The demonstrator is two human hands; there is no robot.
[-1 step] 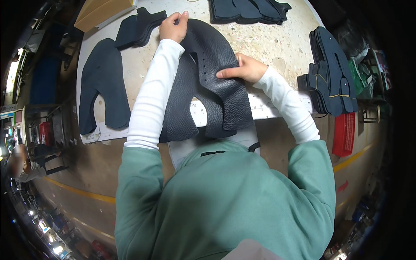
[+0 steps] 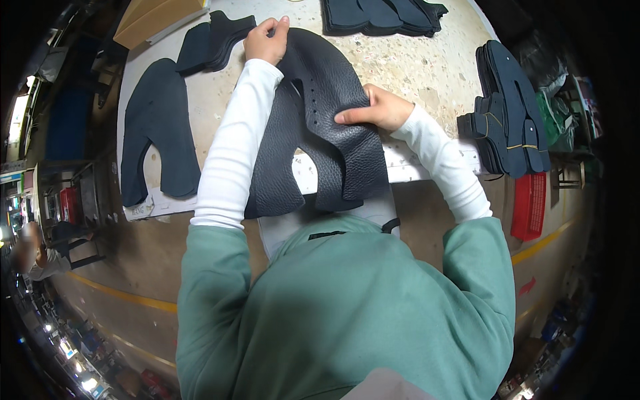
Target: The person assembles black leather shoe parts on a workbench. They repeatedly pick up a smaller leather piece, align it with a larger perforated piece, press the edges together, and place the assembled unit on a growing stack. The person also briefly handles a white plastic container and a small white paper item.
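Observation:
Between my hands is a black pebbled-leather shoe upper piece (image 2: 327, 73), curved like a horseshoe, with a row of small punched holes along its inner edge. Its lower part bends in a wave and hangs past the table's near edge. My left hand (image 2: 267, 43) is closed in a pinch at the piece's top left edge. On the right side, my right hand (image 2: 383, 107) grips the outer edge, thumb on top and fingers hidden beneath. Under my left forearm, more of the same black leather shows, reaching down to two rounded ends; whether it is one layer or two I cannot tell.
On the speckled white table (image 2: 413, 80) lie a dark horseshoe-shaped stack (image 2: 157, 100) at left, dark cut pieces (image 2: 213, 43) behind it, another stack (image 2: 383, 17) at the back and banded stacks (image 2: 510, 113) at right. A cardboard box (image 2: 157, 20) stands back left; a red crate (image 2: 530, 207) is below right.

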